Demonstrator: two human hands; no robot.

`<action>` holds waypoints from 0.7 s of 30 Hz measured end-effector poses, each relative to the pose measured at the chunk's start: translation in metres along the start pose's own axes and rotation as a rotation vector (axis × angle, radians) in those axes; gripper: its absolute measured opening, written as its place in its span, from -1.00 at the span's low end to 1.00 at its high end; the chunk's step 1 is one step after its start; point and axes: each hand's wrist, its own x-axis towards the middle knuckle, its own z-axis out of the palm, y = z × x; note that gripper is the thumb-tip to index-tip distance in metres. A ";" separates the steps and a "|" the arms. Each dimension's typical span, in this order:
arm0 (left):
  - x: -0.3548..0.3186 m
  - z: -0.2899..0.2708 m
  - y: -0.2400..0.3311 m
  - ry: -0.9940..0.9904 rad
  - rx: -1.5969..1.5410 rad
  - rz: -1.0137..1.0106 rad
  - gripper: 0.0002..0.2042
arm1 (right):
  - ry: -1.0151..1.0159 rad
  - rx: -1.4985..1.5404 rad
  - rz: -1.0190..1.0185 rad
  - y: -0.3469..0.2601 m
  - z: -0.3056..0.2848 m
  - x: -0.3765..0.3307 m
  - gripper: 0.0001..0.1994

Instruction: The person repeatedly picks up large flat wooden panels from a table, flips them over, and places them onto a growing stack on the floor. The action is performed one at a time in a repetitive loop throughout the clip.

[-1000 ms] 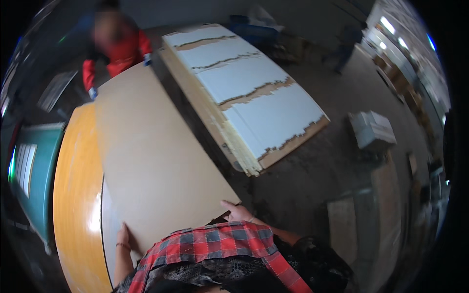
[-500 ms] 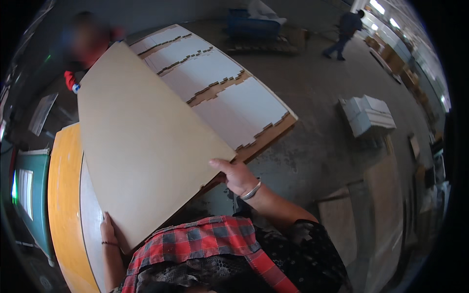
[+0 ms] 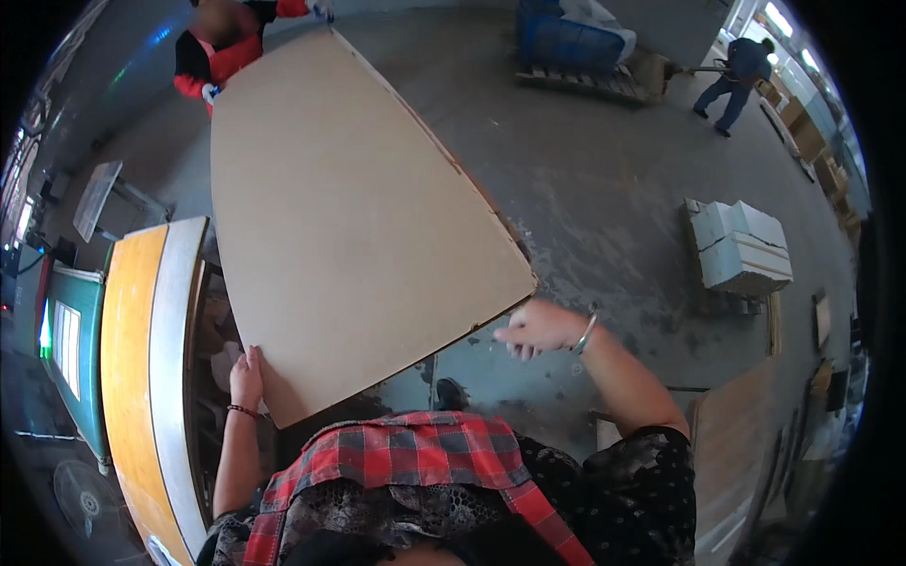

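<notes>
A large tan board point(image 3: 368, 217) lies in front of me, its near edge close to my apron. My left hand point(image 3: 247, 380) grips the board's left edge by the near corner, thumb and fingers against it. Just off the near right corner is my right hand point(image 3: 543, 325), with nothing visible in it and its fingers loosely bent and apart. At the far end a co-worker in red and black point(image 3: 222, 57) has gloved hands at the board's two far corners. The white strips seen before are hidden beneath the board.
An orange and white curved-looking table point(image 3: 132, 358) stands at my left, beside a green machine point(image 3: 77, 330) and a fan point(image 3: 87, 500). White blocks point(image 3: 741, 247) are stacked on the right. Farther off, a person point(image 3: 736, 85) pulls a pallet with a blue bin point(image 3: 571, 47).
The board has swung right and now covers the white strips. My right hand has let go of its near right corner. My left hand stays at the left edge.
</notes>
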 end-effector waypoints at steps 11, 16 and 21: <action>-0.036 -0.017 -0.018 -0.351 -1.370 -0.325 -0.68 | 0.236 0.628 -0.172 -0.018 -0.005 0.092 -0.44; -0.055 -0.028 -0.073 -0.428 -1.465 -0.254 -0.60 | 0.235 0.560 -0.289 0.006 0.034 0.088 -0.51; -0.058 -0.031 -0.141 -0.352 -1.477 -0.093 -0.41 | 0.119 0.643 -0.431 -0.097 0.112 0.028 -0.44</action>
